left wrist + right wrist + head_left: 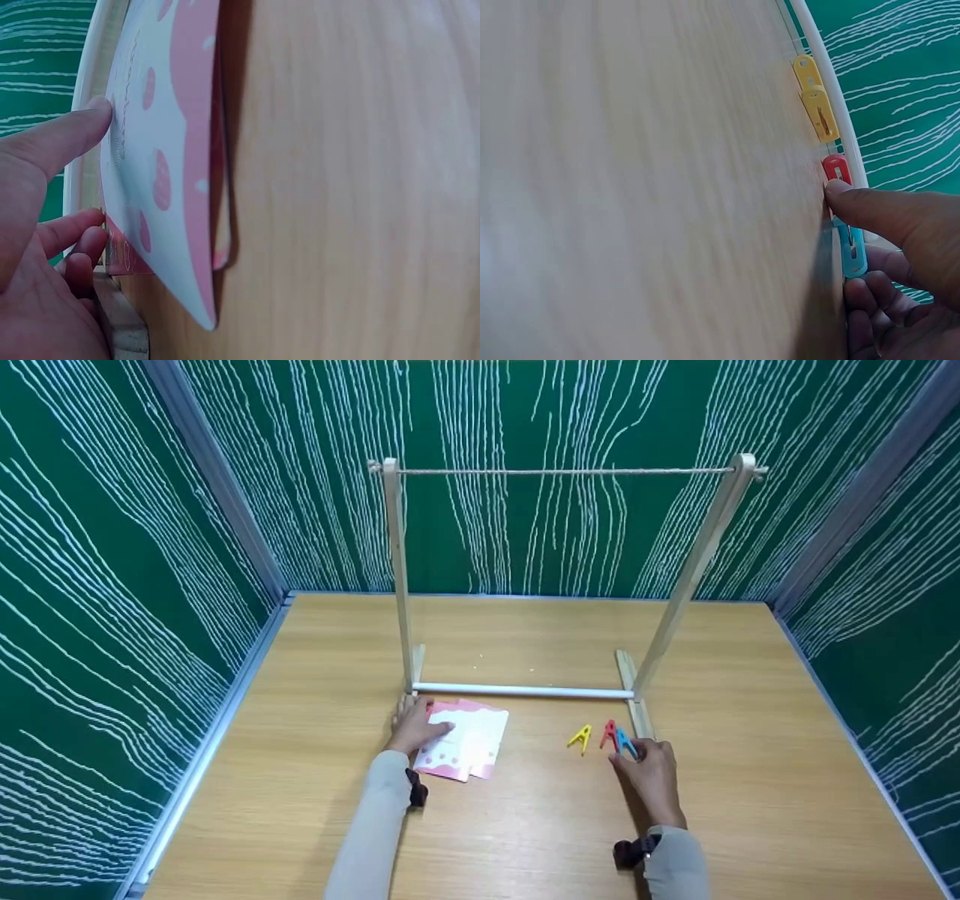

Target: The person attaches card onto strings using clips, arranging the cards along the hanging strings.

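Observation:
Two overlapping pink-and-white cards [444, 746] lie on the table, left of centre. My left hand [414, 726] holds the upper card at its left side, thumb on its face and fingers at its edge; in the left wrist view this card [154, 150] is raised slightly off the one beneath. Toward the right, my right hand [651, 774] pinches a blue clothespin [853, 251] with thumb and fingers at its ends. Just beside it lies a red clothespin [609, 733], partly hidden by my thumb in the right wrist view. A yellow clothespin [580, 738] rests a little further left.
Behind both hands stands a wooden frame [694, 562] with a cord [562, 472] strung across its top and a white bar [523, 690] low between its posts. Green, white-streaked panels [525, 532] enclose the table [525, 840]. Small white specks lie behind the bar.

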`<state>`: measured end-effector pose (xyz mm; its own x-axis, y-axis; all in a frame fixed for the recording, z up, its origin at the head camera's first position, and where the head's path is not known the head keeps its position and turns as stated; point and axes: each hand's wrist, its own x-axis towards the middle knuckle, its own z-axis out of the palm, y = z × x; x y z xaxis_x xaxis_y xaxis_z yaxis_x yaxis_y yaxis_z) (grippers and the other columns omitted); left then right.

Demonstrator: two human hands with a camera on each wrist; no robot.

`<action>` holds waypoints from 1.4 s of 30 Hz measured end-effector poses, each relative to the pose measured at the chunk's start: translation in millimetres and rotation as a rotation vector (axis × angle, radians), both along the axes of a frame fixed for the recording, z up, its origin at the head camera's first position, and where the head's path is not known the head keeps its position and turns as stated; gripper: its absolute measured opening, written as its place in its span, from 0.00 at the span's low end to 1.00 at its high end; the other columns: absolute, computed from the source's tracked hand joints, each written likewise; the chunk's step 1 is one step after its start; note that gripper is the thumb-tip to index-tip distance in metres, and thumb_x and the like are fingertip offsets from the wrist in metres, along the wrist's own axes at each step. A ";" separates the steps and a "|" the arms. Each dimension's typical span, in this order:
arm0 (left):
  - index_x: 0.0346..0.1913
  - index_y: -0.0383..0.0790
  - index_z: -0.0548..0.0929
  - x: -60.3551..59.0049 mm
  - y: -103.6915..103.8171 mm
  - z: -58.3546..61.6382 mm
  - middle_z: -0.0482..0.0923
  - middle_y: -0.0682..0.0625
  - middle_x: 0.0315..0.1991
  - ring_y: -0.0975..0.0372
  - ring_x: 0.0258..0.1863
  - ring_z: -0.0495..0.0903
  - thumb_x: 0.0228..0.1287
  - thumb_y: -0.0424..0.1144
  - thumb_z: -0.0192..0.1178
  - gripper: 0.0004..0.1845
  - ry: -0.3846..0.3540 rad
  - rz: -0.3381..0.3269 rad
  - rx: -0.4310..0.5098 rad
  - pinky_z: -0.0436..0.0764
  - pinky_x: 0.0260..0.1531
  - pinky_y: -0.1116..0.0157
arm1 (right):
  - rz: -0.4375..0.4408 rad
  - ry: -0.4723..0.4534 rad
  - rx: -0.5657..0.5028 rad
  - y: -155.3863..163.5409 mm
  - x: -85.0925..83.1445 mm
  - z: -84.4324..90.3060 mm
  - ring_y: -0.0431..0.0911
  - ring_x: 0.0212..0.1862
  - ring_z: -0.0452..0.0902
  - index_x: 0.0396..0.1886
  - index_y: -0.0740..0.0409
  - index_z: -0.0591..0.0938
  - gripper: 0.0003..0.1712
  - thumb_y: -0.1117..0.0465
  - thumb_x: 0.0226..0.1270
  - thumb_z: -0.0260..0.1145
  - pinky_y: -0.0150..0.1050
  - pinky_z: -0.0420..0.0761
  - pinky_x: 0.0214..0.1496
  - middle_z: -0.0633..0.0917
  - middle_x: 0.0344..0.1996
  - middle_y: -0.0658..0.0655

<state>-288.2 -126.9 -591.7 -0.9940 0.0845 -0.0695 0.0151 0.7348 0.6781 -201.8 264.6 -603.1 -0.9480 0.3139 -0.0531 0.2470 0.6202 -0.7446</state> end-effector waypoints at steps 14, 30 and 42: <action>0.60 0.36 0.73 -3.4 2.4 1.2 0.64 0.36 0.61 0.44 0.67 0.55 0.50 0.48 0.72 0.35 -0.047 0.025 -0.021 0.54 0.64 0.45 | -0.007 -0.039 -0.010 0.3 0.6 -0.1 0.52 0.39 0.65 0.55 0.73 0.76 0.30 0.57 0.59 0.71 0.38 0.66 0.36 0.68 0.42 0.65; 0.52 0.36 0.73 -1.7 4.1 1.9 0.65 0.38 0.57 0.44 0.64 0.56 0.50 0.43 0.72 0.29 -0.020 0.038 -0.025 0.54 0.61 0.45 | 0.014 0.053 -0.025 0.9 1.3 -2.3 0.49 0.35 0.65 0.52 0.75 0.77 0.27 0.59 0.58 0.71 0.33 0.66 0.31 0.69 0.38 0.64; 0.49 0.39 0.70 -0.9 6.0 1.6 0.66 0.41 0.56 0.48 0.61 0.58 0.48 0.40 0.74 0.28 -0.038 0.084 0.018 0.56 0.59 0.49 | 0.004 -0.022 -0.042 1.5 4.3 0.4 0.51 0.39 0.66 0.55 0.74 0.75 0.29 0.58 0.60 0.70 0.37 0.68 0.36 0.69 0.42 0.65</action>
